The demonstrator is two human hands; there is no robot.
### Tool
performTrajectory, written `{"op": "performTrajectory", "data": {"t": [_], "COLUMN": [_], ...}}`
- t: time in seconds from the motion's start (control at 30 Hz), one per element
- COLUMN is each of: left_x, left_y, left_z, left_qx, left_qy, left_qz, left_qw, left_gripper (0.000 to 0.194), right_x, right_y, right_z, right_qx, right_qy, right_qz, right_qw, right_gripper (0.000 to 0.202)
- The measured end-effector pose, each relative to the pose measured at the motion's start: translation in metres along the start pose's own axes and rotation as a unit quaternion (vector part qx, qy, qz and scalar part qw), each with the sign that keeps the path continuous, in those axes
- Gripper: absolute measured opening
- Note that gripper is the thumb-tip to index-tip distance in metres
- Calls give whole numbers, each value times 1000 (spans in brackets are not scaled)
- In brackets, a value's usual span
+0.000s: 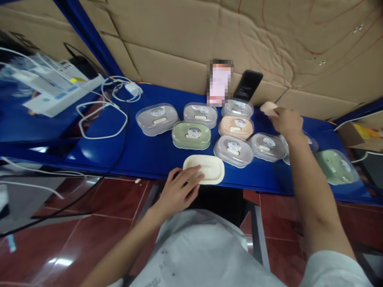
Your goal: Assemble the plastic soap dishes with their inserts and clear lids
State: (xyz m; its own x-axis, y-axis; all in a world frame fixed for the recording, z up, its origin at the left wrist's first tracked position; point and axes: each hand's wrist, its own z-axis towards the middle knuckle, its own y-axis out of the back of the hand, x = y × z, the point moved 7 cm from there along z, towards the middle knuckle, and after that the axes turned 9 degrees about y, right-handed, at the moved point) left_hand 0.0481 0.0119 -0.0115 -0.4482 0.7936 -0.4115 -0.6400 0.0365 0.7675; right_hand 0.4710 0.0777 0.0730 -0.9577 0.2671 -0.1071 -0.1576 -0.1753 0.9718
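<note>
Head cam: blue tbl [149,157] by cardboard [176,44], red-tiled flr [110,199].

Boxes [191,137] on table [149,157], dish [214,169] before, phones [249,84] behind.

The left hand [179,190] lies palm down at the near left edge of the cream dish [204,169], its fingers loosely spread and reaching over the dish. The left forearm [131,239] slants in from the near left of the dish. The right hand [289,121] is well to the right of the dish and farther away, back upward, fingers drawn together. The bare right forearm [314,191] stretches out from a short sleeve [333,269], to the near right of the dish.
</note>
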Motion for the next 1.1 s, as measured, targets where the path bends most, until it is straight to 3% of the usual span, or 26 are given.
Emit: {"op": "performTrajectory", "data": {"t": [0.07, 0.17, 0.2, 0.27, 0.33, 0.47, 0.6, 0.77, 0.9, 1.0, 1.1], "left_x": [-1, 1, 2, 4, 6, 10, 15, 11, 11, 13, 14], "left_y": [-2, -3, -3, -2, -1, 1, 6, -3, -2, -2, -3], "left_z": [-1, -3, -4, -5, -7, -8, -11, -7, -5, -5, -5], "left_qx": [-11, -29, -33, -40, -49, -75, -135, -71, -67, -66, -68], "left_qy": [-10, -29, -34, -42, -44, -23, -3, -21, -17, -9, -1], "left_qz": [-21, -44, -53, -72, -89, -101, -108, -12, -9, -4, -4], "left_qw": [1000, 998, 997, 996, 994, 992, 985, 997, 998, 998, 998], "left_gripper": [29, 24, 22, 18, 16, 19, 38, 49, 49, 45, 43], "right_x": [18, 80, 105, 151, 183, 206, 216, 235, 239, 222, 155], "right_y": [26, 66, 69, 61, 45, 18, 10, 0, -9, -4, 13], "right_z": [-43, -136, -167, -213, -239, -235, -218, -214, -212, -215, -216], "right_qx": [-84, -274, -294, -264, -229, -164, -107, -85, -87, -105, -211], "right_qy": [-7, 96, 136, 218, 251, 246, 264, 298, 301, 308, 228], "right_qz": [16, 84, 111, 175, 225, 251, 251, 250, 261, 292, 273], "right_qw": [996, 953, 939, 923, 913, 922, 925, 917, 913, 899, 911], "right_gripper": [54, 41, 35, 36, 39, 41, 40, 43, 47, 53, 54]}}
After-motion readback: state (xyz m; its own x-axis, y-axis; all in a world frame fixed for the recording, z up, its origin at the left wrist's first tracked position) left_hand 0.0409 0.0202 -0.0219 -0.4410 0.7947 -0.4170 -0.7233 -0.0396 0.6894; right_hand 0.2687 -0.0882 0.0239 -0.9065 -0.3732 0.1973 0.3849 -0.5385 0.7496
